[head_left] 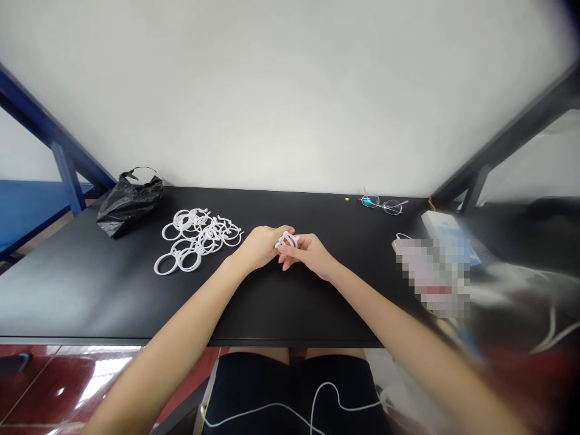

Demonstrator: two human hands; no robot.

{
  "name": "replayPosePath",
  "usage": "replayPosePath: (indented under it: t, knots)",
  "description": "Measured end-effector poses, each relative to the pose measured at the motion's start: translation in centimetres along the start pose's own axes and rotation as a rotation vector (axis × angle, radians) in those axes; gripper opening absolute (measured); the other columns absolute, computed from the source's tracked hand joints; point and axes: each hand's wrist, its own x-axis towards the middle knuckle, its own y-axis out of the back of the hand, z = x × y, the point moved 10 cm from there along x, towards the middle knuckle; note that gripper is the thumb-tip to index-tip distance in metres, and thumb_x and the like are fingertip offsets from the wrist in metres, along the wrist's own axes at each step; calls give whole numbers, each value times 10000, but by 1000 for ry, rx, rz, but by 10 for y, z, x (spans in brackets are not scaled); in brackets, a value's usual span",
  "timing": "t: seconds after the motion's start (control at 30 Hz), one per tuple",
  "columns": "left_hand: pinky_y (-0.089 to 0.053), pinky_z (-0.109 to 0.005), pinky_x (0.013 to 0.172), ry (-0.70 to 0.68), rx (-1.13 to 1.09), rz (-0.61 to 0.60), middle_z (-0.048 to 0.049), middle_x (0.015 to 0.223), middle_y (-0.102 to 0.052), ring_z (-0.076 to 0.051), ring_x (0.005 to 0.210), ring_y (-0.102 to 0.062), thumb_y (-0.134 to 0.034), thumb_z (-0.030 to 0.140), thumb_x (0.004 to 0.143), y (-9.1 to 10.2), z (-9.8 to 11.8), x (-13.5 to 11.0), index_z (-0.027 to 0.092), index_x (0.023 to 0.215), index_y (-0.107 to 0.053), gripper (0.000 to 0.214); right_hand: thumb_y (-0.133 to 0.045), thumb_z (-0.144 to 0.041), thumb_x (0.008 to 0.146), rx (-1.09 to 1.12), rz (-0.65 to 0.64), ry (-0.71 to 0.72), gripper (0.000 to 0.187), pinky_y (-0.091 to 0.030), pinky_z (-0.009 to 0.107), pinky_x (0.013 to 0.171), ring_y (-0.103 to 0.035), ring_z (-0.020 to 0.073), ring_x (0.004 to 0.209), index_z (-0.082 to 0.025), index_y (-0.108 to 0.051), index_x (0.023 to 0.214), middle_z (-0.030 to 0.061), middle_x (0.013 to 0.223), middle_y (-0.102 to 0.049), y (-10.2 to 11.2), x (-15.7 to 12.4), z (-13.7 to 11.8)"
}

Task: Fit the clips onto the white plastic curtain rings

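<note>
A few white plastic rings point(290, 239), like snap-open curtain rings, are bunched between my two hands just above the middle of the black table. My left hand point(260, 246) closes around them from the left, its fingers partly hidden behind the rings. From the right, my right hand point(313, 254) pinches the same rings between thumb and fingers. How many there are, and whether they are linked, I cannot make out. To the left of my hands lies a loose pile of several more white rings point(190, 260), overlapping one another, some with small clasp ends sticking out.
A crumpled black plastic bag point(131, 202) lies at the table's back left. Thin-framed glasses point(381, 205) rest near the wall at the right. Nearer on the right are a blue-and-white box point(446, 232) and a blurred-out item point(430, 275). A white cable point(272, 406) crosses my lap.
</note>
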Motion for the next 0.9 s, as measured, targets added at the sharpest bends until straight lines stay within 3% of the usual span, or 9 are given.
replayPosePath:
  t: [0.17,0.23,0.37,0.47,0.57,0.67,0.77,0.83,0.9]
  knots:
    - [-389,-193,529,-2,-172,-110,30,589,-636,-121,513,-574,-547,105,765,-7,2,0,183,987,-667,264,-741,-497,765,-57,-23,146,357,-559,278,591,-635,107,515,-143,-692,753,4,658,-666,-11,-4,-12]
    - [-398,-193,511,72,-288,-87,26,565,-619,-115,498,-566,-533,202,840,-6,-5,2,165,955,-668,182,-723,-469,796,-107,-34,227,326,-551,274,609,-633,105,531,-153,-683,726,-2,654,-657,-16,-9,-18]
    - [-416,-217,492,192,-435,-91,-4,564,-608,-118,482,-544,-472,420,924,-14,-18,3,136,810,-667,363,-715,-451,806,-163,-33,288,305,-553,281,636,-652,120,565,-159,-671,731,1,672,-660,-18,-13,-21]
    - [-434,-233,548,125,-310,-70,-6,620,-612,-126,555,-550,-519,383,885,-10,-16,6,138,785,-652,296,-711,-482,792,-114,38,254,331,-570,292,628,-665,128,569,-154,-665,780,7,710,-661,-5,-6,-15]
    - [-444,-242,593,124,-101,-98,7,722,-647,-134,612,-563,-568,349,838,2,-13,2,163,1037,-642,282,-735,-482,755,-166,151,222,342,-577,291,622,-660,128,572,-150,-651,766,7,699,-654,15,0,-8]
    - [-472,-273,620,208,91,-91,1,798,-670,-145,594,-576,-558,432,858,37,-22,-11,198,1214,-568,426,-718,-418,776,-358,243,197,269,-554,264,569,-681,151,613,-155,-666,802,17,703,-669,33,4,-4]
    - [-493,-378,839,253,440,166,-79,996,-688,-235,855,-640,-507,456,876,109,-48,-35,194,1159,-604,398,-721,-336,775,-447,263,172,238,-548,261,552,-702,167,632,-161,-697,934,37,760,-711,41,8,0]
    - [-411,-473,1014,297,602,283,-138,1167,-657,-313,1141,-568,-443,440,895,147,-80,-55,171,1161,-612,415,-731,-307,763,-450,273,148,297,-550,268,549,-706,170,628,-160,-696,1018,60,833,-737,42,9,3]
    - [-343,-537,1078,441,630,287,-162,1243,-637,-343,1253,-505,-373,407,903,169,-129,-74,152,1151,-626,437,-726,-320,766,-451,282,142,309,-530,262,516,-698,166,604,-158,-695,1028,68,848,-743,41,8,2]
